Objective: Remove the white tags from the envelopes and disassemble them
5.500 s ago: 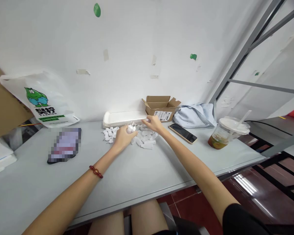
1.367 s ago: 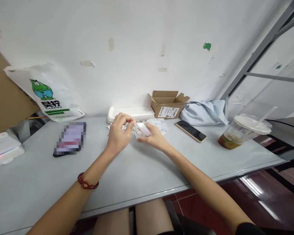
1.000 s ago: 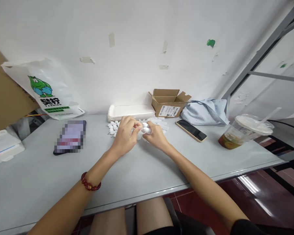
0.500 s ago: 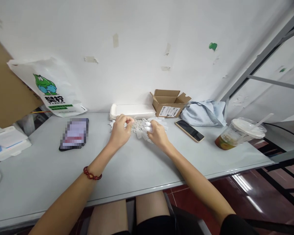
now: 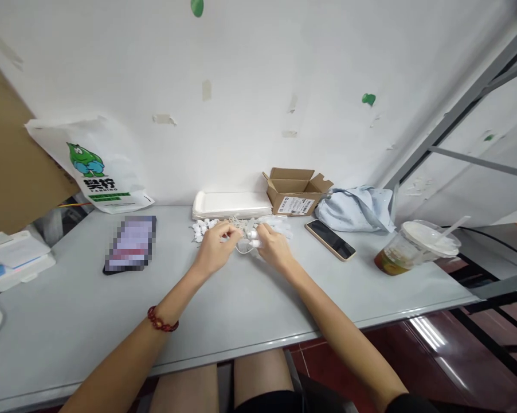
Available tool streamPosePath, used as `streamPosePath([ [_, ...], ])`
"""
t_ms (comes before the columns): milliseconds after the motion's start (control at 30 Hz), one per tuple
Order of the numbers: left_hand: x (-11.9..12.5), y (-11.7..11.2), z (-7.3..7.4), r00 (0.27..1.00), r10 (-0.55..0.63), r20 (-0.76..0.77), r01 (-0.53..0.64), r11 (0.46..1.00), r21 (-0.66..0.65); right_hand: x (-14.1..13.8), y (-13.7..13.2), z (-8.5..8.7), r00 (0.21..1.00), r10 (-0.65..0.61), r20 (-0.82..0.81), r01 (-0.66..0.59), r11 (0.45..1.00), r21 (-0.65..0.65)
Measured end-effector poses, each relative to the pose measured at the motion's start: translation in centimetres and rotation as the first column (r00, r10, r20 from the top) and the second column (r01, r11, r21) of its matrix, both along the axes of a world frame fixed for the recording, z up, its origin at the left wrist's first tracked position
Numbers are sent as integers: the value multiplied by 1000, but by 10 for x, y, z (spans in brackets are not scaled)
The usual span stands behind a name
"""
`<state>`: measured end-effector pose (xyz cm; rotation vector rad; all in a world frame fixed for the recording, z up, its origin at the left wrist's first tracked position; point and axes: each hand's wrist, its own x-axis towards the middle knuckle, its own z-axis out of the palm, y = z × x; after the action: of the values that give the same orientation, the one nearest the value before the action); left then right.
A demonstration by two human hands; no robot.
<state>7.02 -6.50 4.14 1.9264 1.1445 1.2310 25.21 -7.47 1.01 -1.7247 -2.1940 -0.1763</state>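
Note:
My left hand [image 5: 216,250] is closed in a pinch above the table. What its fingertips hold is too small to make out, though a thin white cord [image 5: 243,251] curves between both hands. Two small white cylinders [image 5: 254,243] stick out of my right hand [image 5: 274,248], which is closed on them. Behind my hands lies a tangle of pale thin strings [image 5: 238,220]. Left of it are several small white pieces [image 5: 202,228]. Clear, whitish plastic pieces [image 5: 283,225] spread out behind my right hand.
A stack of white trays [image 5: 232,203] and an open cardboard box [image 5: 293,195] stand by the wall. A phone [image 5: 331,239], light-blue cloth [image 5: 355,209] and drink cup [image 5: 407,249] are right. Another phone [image 5: 130,244] and a white bag [image 5: 95,172] are left.
The view has tilted up slightly. My hands have come closer together, and the cord loop now shows between them. The white cylinders are still in my right hand.

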Motion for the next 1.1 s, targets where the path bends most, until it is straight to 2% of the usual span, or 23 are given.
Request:
streamPosePath([
  [100,-2,3,1,994,81,75,-76,995,-59,7,3,-3,996,21,-85,-16,998,55],
  [200,-2,3,0,997,81,-16,-81,997,-12,2,4,-5,946,155,-284,-118,983,140],
  [300,-1,4,-2,990,-92,-109,88,996,-32,-9,3,-4,846,230,-481,-153,969,194],
  [400,0,4,-4,958,-267,-109,260,963,-73,-13,1,0,781,215,-586,-148,976,161],
  [500,2,2,-6,957,-269,-111,263,963,-60,-11,0,3,765,208,-610,-185,978,102],
  [633,2,2,-8,955,-217,-200,215,976,-31,-6,0,1,778,192,-598,-206,977,45],
  [833,0,6,-10,932,-191,-306,205,979,11,-7,-2,-7,809,227,-542,-220,972,78],
  [933,0,7,-12,928,-161,-337,162,986,-24,-6,-1,-8,816,236,-527,-232,970,75],
  [1033,0,7,-13,948,-150,-282,131,988,-85,-3,0,-6,819,211,-534,-203,976,74],
  [1100,0,6,-12,958,-203,-205,182,976,-116,0,1,-3,818,198,-540,-188,979,75],
])
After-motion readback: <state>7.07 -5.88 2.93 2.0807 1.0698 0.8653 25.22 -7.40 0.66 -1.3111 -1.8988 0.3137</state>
